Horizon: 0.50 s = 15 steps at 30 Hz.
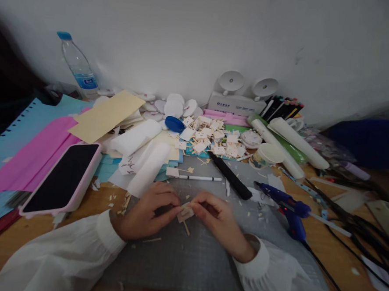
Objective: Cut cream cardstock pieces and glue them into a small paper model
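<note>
Between my fingertips, over the grey cutting mat [170, 271], is a small pale card piece [185, 214] with a thin stick [186, 228] pointing down from it. My left hand [154, 209] pinches its left edge with thumb and forefinger. On the upper right side, my right hand [218, 221] pinches the piece too, its fingertips partly covering what they grip. Beyond my hands lies a heap of similar pale card pieces [211, 137] with sticks and dark marks. A white pen [199, 178] rests on the mat in front of my fingers.
To the right lies a blue glue gun [283, 199] with a cable. A phone [62, 179] in a pink case is at left, near pink paper [36, 153]. A black stick-like tool [230, 176], paper cup [266, 155], white rolls [149, 138] and water bottle [77, 66] stand or lie around.
</note>
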### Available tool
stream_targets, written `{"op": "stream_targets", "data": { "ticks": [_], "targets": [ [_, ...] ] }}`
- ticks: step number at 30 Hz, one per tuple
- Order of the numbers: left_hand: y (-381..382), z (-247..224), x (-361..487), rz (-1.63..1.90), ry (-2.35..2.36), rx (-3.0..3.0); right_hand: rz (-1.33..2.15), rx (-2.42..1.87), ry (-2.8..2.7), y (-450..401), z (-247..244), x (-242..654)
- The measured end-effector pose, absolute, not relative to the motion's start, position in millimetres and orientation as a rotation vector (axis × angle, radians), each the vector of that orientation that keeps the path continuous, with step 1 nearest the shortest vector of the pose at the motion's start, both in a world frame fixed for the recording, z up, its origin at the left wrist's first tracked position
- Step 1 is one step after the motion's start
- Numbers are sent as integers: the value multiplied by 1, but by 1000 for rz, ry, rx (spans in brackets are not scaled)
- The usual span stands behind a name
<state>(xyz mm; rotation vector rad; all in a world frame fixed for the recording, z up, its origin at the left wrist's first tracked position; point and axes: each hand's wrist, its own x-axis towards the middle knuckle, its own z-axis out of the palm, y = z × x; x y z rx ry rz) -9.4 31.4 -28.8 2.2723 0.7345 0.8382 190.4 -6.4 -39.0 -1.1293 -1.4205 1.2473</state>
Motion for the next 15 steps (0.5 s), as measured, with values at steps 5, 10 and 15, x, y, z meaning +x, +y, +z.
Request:
{"op": "stream_targets", "data": {
  "ticks": [5, 10, 15],
  "targets": [
    [33, -31, -10, 896, 759, 2228, 1247, -1113, -1438, -6, -38, 191],
    [33, -30, -9, 862, 724, 2143, 872, -1069, -1674, -9, -35, 190],
    [33, -28, -10, 779, 592, 2117, 594, -906, -1870, -15, -38, 189]
  ]
}}
